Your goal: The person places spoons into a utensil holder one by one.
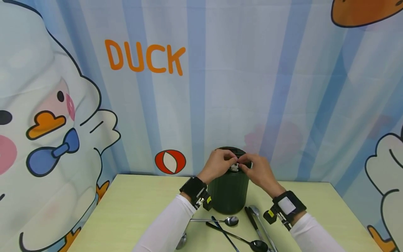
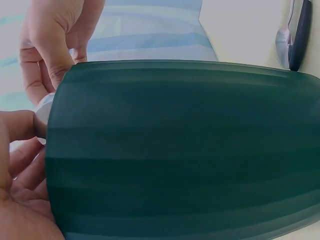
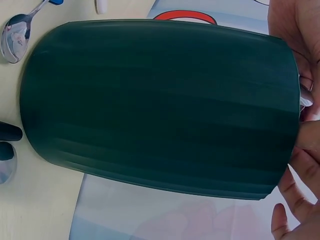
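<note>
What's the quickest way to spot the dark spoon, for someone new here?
On the table, find the tall dark green container. In front of it lie several utensils; the dark spoon slants there, its shaft crossing a thin blue handle. Its near-black bowl sets it apart from the silver spoon just beyond.
</note>
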The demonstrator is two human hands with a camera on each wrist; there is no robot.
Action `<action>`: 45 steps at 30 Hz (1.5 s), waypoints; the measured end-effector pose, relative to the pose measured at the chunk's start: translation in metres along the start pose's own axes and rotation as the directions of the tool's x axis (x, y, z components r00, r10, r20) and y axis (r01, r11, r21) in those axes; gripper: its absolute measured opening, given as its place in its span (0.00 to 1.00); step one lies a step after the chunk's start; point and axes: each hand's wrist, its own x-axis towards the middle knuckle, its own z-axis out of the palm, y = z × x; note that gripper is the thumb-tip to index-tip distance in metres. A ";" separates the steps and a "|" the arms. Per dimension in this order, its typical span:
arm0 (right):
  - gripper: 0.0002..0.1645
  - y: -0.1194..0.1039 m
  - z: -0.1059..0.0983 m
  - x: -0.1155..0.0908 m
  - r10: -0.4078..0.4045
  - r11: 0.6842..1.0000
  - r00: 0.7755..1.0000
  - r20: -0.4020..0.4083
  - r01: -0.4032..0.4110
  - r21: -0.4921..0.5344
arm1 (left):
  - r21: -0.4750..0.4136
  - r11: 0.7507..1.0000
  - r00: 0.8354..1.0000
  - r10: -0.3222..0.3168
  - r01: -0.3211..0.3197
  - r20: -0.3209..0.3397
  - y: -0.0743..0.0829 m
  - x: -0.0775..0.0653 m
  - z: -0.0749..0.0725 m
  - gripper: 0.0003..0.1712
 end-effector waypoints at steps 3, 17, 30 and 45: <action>0.08 0.001 -0.001 0.001 -0.001 1.000 1.000 -0.001 0.001 -0.006 | 0.014 1.000 1.000 0.004 -0.004 0.006 0.000 0.000 0.000 0.11; 0.29 -0.015 -0.012 -0.002 -0.100 0.993 0.983 -0.153 0.108 0.043 | 0.077 0.983 0.980 0.175 -0.168 -0.096 0.015 -0.019 -0.015 0.22; 0.51 -0.067 -0.008 -0.016 -0.360 0.932 0.914 -0.187 0.363 -0.022 | 0.588 0.765 0.897 0.418 -0.263 -0.144 0.023 -0.093 -0.057 0.48; 0.65 -0.092 0.051 -0.049 -0.418 0.908 0.908 0.024 0.418 -0.008 | 0.617 0.781 0.972 0.205 -0.094 -0.111 -0.006 -0.173 -0.059 0.61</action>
